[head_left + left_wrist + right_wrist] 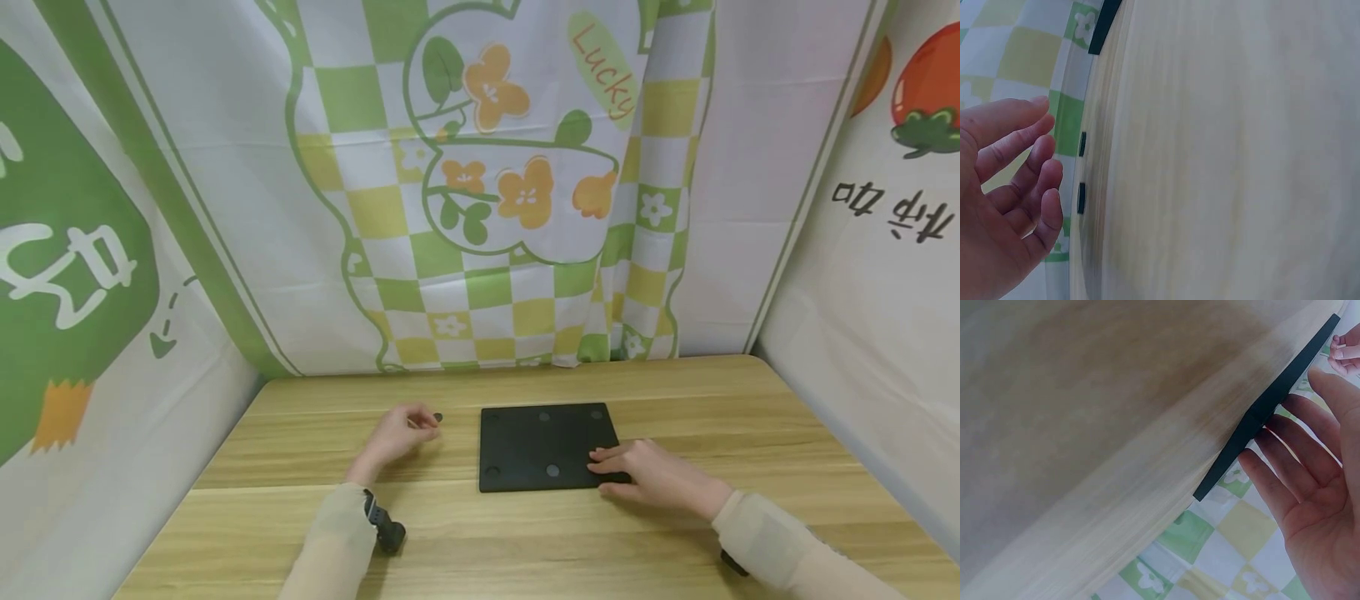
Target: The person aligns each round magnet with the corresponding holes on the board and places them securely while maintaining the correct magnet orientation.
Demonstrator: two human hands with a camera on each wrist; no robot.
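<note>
A flat black board (525, 446) lies on the table, with several small round spots along its two long sides, some grey and some dark. My right hand (645, 475) rests on its near right corner; in the right wrist view the fingertips (1260, 440) touch the board's face. My left hand (401, 433) hovers left of the board, fingers loosely bent and nothing between them. Just past its fingertips lies a small dark disc (438, 417). From the left wrist, two thin dark pieces, an upper one (1082, 144) and a lower one (1081, 198), show on the table near that hand.
The wooden table (480, 550) meets a checkered cloth (510, 292) hanging at its back edge. Printed cloth walls, a left one (150, 400) and a right one (855, 333), stand along the sides. A dark device (388, 532) is strapped to my left wrist.
</note>
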